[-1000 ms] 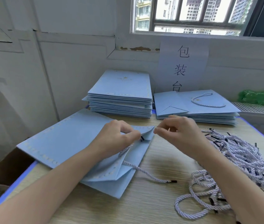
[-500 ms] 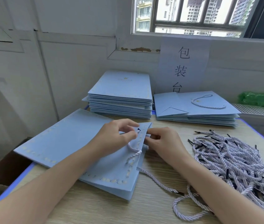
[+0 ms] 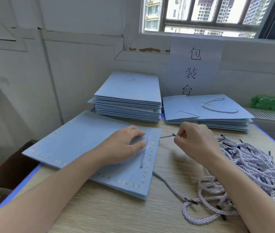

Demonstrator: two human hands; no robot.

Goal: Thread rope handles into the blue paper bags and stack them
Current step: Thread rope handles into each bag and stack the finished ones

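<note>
A flat blue paper bag (image 3: 82, 142) lies on the wooden table (image 3: 116, 212) in front of me. A pale lilac rope handle (image 3: 146, 151) runs along its right edge between two holes. My left hand (image 3: 125, 145) rests flat on the bag beside that rope, fingers spread. My right hand (image 3: 195, 140) pinches the rope's black-tipped end just right of the bag's top corner. The rope's other end trails from under the bag's right edge toward the heap.
A heap of loose lilac ropes (image 3: 251, 174) covers the table's right side. A tall stack of unthreaded blue bags (image 3: 128, 98) stands at the back, and a lower stack with handles (image 3: 207, 111) to its right. A paper sign (image 3: 192, 69) hangs on the wall.
The bag's lifted flap has been laid flat. My right hand has pulled the rope end out to the right, and the rope now lies taut along the bag's edge under my left hand.
</note>
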